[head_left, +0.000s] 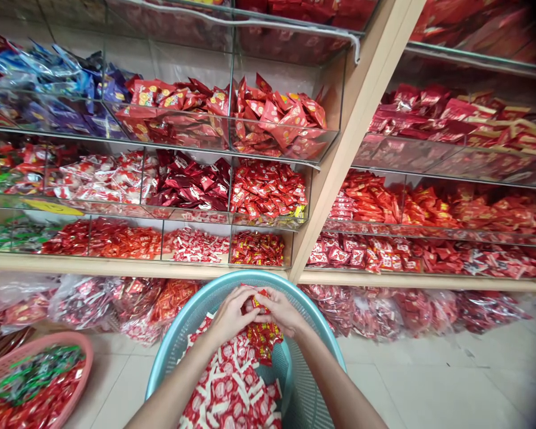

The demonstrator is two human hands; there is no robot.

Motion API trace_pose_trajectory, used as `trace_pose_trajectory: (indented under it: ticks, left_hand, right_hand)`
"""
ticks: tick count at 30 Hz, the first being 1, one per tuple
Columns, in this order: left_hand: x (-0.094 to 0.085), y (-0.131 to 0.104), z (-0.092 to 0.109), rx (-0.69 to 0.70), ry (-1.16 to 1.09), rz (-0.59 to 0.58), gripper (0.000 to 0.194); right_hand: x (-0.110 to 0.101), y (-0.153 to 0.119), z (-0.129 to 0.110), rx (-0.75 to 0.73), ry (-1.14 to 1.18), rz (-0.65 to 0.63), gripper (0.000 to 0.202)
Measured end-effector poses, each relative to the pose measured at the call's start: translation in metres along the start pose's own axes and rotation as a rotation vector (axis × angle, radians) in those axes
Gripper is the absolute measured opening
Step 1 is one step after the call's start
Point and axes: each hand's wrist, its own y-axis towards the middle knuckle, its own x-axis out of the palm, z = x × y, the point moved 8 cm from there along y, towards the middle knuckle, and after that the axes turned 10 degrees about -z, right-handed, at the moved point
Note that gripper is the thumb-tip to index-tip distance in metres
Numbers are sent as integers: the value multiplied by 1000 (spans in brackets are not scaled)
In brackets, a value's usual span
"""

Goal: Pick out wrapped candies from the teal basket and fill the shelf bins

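Note:
Both hands are together over a teal plastic basket (pixel 315 322). My left hand (pixel 234 311) and my right hand (pixel 282 308) are closed on a small red and yellow candy packet (pixel 259 301), one from each side. Just below the fingers, more red and yellow packets (pixel 264 342) lie in the basket. Toward me, a heap of red and white wrapped candies (pixel 230 387) fills its left part. The fingertips partly cover the held packet.
Shelves with clear-walled bins (pixel 196 196) of packets rise ahead, divided by a slanting wooden post (pixel 339 167). Stuffed plastic bags (pixel 83 304) sit beneath the bottom shelf. A pink basket (pixel 83 357) with green and red packets stands on the tiled floor (pixel 411 369), left.

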Motion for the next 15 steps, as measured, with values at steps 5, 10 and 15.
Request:
trace_pose_trajectory:
  ticks: [5,10,15]
  left_hand:
    - [2,0,4,4,107,-11,40]
    - [-45,-7,0,-80,464,326,35]
    - [-68,-14,-44,-532,679,249,46]
  right_hand:
    - [-8,-3,0,62,-121,42,39]
    - [-46,-14,-14,66,-280,231,29]
    - [-74,-19,-3,253,-759,303,19]
